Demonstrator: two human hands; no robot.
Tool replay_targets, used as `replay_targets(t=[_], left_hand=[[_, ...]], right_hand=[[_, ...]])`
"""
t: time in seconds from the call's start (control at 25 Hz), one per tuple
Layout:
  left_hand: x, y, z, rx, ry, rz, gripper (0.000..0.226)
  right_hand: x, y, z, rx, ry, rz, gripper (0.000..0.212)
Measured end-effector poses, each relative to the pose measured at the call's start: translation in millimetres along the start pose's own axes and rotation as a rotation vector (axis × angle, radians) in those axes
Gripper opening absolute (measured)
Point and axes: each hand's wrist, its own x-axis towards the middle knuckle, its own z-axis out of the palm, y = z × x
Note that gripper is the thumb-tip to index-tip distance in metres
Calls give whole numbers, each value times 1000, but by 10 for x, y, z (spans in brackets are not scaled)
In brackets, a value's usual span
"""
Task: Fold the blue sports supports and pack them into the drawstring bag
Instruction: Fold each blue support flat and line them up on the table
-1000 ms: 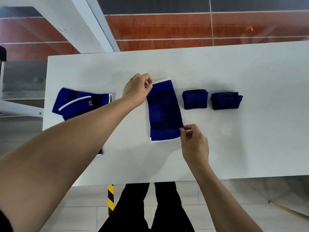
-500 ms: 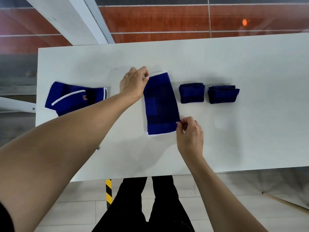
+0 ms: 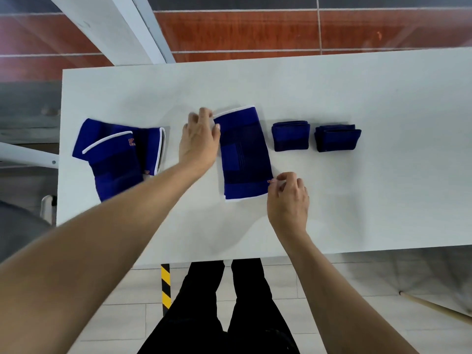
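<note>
A long blue support with white-trimmed ends lies flat in the middle of the white table. My left hand is at its far left corner, fingers spread, with only the thumb touching the cloth edge. My right hand pinches the support's near right corner by a small orange label. Two folded blue supports sit side by side to the right. At the left lies a loose pile of unfolded blue supports, partly hidden by my left forearm. No drawstring bag is in view.
The table's near edge runs just behind my forearms, with my legs in black trousers below it. A white beam slants past the far left corner. The floor beyond is red-brown tile.
My left hand has let go of the far left corner and spread its fingers. My right hand still pinches the near right corner. The support lies as it did.
</note>
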Motion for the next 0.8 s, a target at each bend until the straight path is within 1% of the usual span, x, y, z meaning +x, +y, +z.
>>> replay_targets(t=[0.04,0.12,0.16,0.24,0.28,0.32,0.36,0.44,0.52,0.6,0.68,0.76,0.8], left_hand=[[-229,-38,22,-48,17,-49,26],[-776,-121,143,-137,-40,-105,26],[-1037,-139,195,-190,-105,-114,32],[-1368,-168,262,-265,-212,-101,57],[-1435,-189,288,-267,-233,-94,69],[-1461,-212,292,-259,-228,-93,76],[-1463,-234,279,-251,-203,-89,75],[-1469,-291,234,-228,-147,-59,63],[-1482,-351,202,-200,-140,-29,49],[-1512,-396,183,-185,-156,-9,42],[-1551,-431,171,-192,-194,1,44],[-1620,-458,168,-194,-251,15,54],[-1669,-467,163,-182,-272,21,60]], right_hand=[[-16,-6,-15,15,-3,29,20],[-70,-15,-19,37,-17,40,20],[-111,-23,-7,46,-28,21,18],[-187,-43,12,74,-54,-19,15],[-204,-41,22,91,-68,-21,14],[-217,-41,23,110,-83,-9,14],[-227,-40,21,134,-100,9,13],[-252,-23,20,187,-139,63,11],[-281,-13,20,264,-178,142,11],[-324,-4,11,318,-197,209,13],[-358,-12,-17,334,-200,224,13],[-396,-47,-51,358,-223,240,12],[-412,-65,-68,415,-247,264,10]])
